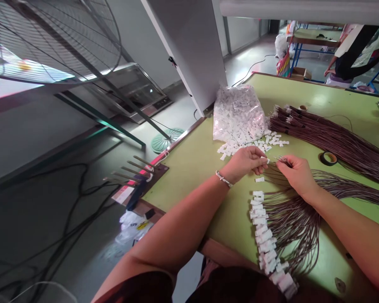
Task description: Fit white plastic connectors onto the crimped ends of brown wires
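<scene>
My left hand (pixel 245 163) pinches a small white plastic connector (pixel 266 160) over the green table (pixel 192 168); a bracelet sits on its wrist. My right hand (pixel 295 169) grips the ends of thin brown wires (pixel 282 160), held right next to the connector. Below my hands lies a bundle of brown wires (pixel 290 219) with several white connectors (pixel 265 240) fitted on their ends. One loose connector (pixel 259 179) lies under my left hand. A heap of loose white connectors (pixel 255 144) spills from a clear plastic bag (pixel 236 110) further back.
A thick bundle of brown wires (pixel 328 136) crosses the table's right side, with a tape roll (pixel 329 158) beside it. A white pillar (pixel 192 50) stands behind the bag. A large fan (pixel 50 42) and floor cables are at left. Another person (pixel 356 46) stands at a far table.
</scene>
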{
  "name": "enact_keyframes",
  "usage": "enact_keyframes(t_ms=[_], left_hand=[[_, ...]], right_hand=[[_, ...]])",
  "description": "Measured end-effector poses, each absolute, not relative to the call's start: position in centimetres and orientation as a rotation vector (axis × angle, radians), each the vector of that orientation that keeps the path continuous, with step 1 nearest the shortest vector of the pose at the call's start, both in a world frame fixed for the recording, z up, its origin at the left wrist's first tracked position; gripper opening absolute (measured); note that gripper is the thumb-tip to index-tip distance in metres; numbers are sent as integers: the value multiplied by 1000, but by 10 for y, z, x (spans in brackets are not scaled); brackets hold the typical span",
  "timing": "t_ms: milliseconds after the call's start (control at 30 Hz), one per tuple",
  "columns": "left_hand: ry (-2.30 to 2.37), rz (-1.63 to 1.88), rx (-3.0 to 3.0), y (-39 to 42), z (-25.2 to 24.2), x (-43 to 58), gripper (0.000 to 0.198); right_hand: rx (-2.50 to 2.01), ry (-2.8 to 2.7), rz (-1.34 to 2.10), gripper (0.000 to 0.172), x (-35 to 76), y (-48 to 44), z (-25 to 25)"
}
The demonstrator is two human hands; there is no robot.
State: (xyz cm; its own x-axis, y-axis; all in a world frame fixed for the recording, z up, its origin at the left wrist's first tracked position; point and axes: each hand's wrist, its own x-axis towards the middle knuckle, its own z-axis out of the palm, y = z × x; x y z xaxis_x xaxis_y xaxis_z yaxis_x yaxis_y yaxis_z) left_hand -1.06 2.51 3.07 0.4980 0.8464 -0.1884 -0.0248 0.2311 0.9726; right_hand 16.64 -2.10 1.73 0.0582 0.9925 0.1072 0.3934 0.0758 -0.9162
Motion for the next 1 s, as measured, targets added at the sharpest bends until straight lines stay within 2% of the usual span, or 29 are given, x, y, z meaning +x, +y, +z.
enact_keyframes(t_ms=[233,633,1000], left_hand=[[796,672,1186,22,24,-5,18],[795,642,1128,22,22,-4,19],[908,790,1244,9,18,12,18]], right_hand=[[-1419,-1634,911,27,169,-18,22],[-1509,-1698,490,11,166,-21,14],[-1579,-1639,521,10,158,-22,5]])
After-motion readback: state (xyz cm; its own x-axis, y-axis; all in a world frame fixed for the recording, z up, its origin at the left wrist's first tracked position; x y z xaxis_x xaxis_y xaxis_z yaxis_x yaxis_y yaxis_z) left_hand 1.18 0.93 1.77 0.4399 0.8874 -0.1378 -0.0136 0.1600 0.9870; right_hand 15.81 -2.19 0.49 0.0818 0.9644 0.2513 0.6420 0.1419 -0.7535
